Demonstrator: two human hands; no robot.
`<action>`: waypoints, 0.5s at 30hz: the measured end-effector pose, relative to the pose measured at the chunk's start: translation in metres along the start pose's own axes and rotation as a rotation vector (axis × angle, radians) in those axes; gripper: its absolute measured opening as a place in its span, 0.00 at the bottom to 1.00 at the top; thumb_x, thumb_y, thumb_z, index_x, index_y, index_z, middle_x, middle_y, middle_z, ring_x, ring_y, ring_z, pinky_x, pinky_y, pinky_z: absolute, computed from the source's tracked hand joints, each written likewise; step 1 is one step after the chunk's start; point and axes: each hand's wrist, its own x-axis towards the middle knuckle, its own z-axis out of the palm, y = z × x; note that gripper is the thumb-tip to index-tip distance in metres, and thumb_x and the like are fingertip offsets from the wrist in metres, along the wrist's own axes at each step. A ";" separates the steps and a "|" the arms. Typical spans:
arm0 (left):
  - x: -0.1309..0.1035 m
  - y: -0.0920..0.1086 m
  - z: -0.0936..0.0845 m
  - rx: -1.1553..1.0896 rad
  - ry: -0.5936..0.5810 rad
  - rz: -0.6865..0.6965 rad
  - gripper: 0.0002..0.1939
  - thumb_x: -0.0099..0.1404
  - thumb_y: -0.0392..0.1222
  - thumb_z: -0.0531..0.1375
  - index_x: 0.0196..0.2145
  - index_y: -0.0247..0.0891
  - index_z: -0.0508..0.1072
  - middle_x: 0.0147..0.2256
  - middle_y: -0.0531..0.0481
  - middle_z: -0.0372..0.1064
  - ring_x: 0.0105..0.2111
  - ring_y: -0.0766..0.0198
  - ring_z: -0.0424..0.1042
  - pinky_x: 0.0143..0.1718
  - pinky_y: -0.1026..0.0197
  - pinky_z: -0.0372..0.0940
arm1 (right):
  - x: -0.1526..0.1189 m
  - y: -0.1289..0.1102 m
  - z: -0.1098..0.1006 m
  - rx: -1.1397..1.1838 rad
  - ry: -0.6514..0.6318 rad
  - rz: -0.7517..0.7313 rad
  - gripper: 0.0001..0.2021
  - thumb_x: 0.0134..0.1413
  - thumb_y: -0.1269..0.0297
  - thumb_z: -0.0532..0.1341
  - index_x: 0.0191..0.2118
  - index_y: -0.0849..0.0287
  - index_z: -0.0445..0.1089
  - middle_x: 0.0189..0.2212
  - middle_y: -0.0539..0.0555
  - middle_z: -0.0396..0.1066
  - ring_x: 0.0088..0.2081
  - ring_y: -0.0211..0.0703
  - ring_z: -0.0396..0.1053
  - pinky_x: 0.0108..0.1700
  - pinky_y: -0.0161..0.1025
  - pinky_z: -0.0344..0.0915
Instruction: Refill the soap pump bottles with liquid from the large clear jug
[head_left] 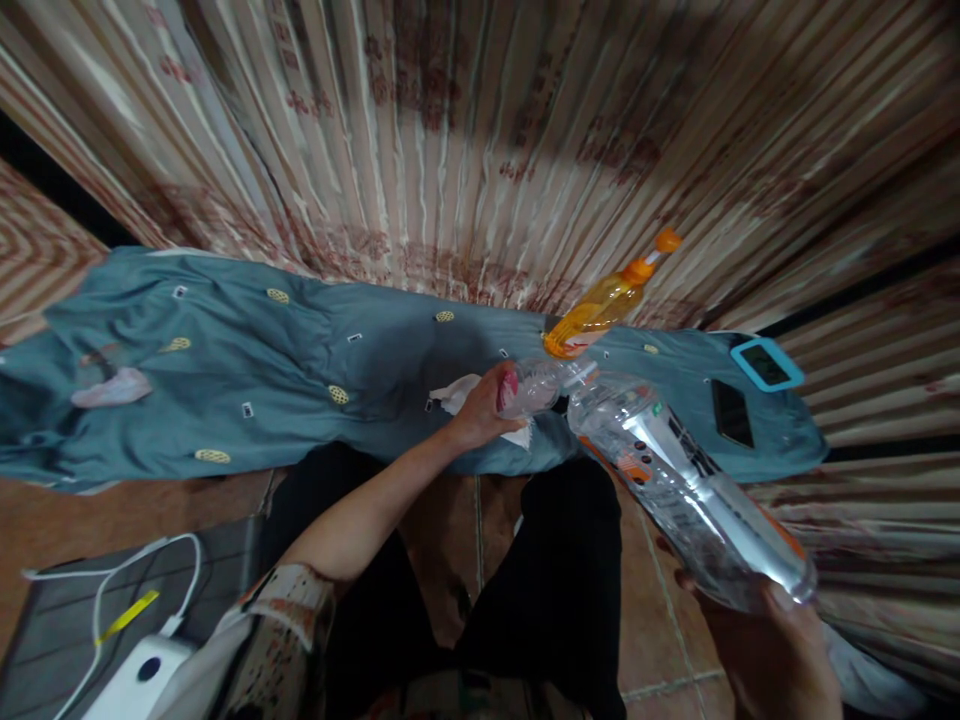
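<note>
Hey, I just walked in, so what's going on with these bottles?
A person's left hand holds a small clear plastic bottle, with a crumpled white tissue by that hand. The right hand grips a large clear plastic bottle with a silver-and-orange label near its base, its neck end close to the small one; whether they touch is unclear. A yellow-orange bottle with a round orange top stands beyond them.

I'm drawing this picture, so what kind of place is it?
Probably a room in someone's home: there are long patterned curtains, a blue-green cloth with little yellow shapes, and a tiled floor.
</note>
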 end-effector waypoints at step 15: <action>-0.002 0.010 -0.005 0.018 0.036 -0.051 0.48 0.48 0.43 0.75 0.63 0.38 0.59 0.61 0.36 0.66 0.62 0.44 0.67 0.66 0.39 0.60 | -0.004 0.023 0.004 0.154 0.001 0.120 0.33 0.48 0.48 0.72 0.61 0.43 0.71 0.54 0.53 0.77 0.40 0.48 0.80 0.36 0.39 0.76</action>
